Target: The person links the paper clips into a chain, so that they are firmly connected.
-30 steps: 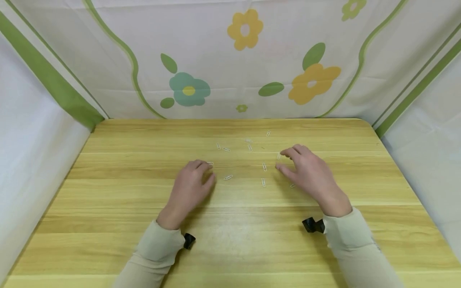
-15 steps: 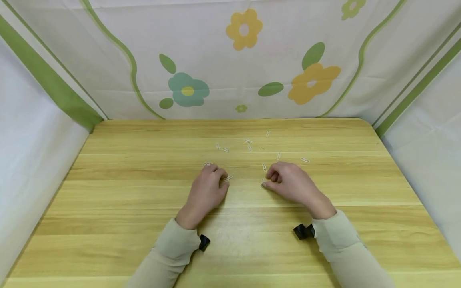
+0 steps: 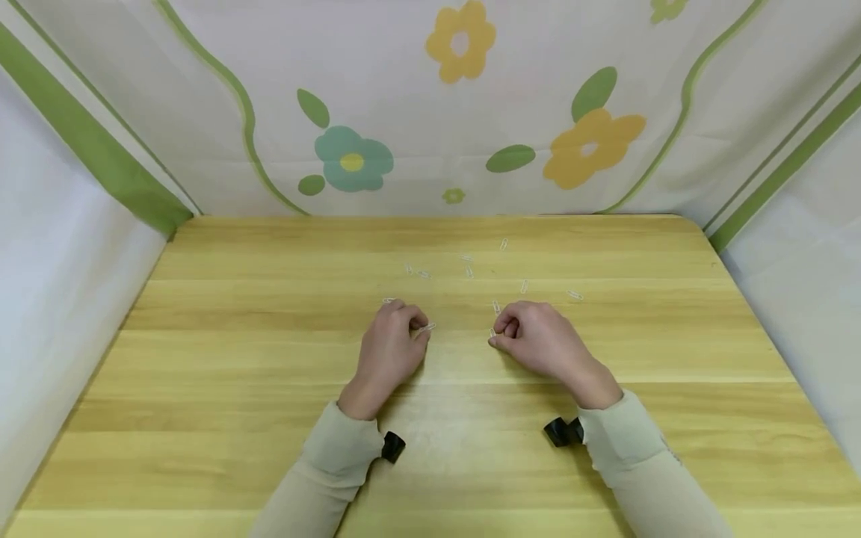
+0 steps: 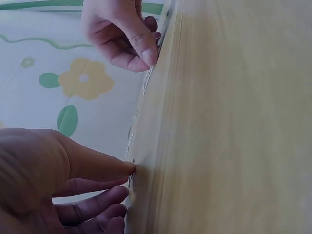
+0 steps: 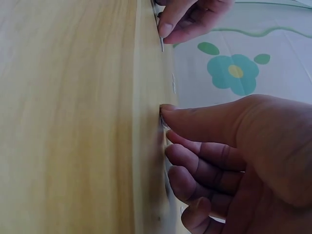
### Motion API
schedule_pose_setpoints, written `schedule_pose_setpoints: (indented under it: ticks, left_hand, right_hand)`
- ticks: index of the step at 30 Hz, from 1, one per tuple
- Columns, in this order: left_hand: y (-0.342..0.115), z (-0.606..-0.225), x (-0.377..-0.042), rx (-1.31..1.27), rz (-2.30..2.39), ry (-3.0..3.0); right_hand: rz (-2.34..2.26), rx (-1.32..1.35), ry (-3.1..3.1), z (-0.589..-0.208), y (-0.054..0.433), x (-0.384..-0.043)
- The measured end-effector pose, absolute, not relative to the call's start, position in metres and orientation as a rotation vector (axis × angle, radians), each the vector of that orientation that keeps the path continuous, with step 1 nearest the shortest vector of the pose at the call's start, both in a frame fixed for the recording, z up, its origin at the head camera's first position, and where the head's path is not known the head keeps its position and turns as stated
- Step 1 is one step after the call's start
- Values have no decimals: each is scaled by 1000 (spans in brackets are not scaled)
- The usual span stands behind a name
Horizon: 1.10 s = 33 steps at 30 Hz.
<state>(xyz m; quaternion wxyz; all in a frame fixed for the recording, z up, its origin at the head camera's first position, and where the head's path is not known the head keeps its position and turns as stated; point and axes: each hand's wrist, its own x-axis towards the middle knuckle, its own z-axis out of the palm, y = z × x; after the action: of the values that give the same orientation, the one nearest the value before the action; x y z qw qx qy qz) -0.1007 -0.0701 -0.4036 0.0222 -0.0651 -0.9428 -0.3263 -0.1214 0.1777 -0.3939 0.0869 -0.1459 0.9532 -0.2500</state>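
My left hand pinches a white paper clip on the wooden table, between thumb and curled forefinger. In the right wrist view the end of that paper clip sticks out past the fingertips. To the right, my right hand pinches another paper clip, mostly hidden by the fingers. Just beyond it lies a loose paper clip. A further paper clip is by the left knuckles. Both hands stay low at the tabletop.
Several white paper clips lie scattered farther back, among them one paper clip near the rear edge and a paper clip to the right. The wooden table meets a flower-printed white curtain behind and cloth at both sides.
My left hand has moved right to a paper clip and its fingers have closed on it. My right hand has come left and nearer, uncovering a clip, and now pinches another.
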Motion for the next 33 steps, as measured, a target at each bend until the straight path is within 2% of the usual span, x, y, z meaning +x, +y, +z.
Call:
schedule_pose_setpoints:
  ticks: [33]
  left_hand:
    - [-72, -403, -109, -73, -1136, -2975]
  right_hand:
    - [-780, -377, 2808, -396, 177, -123]
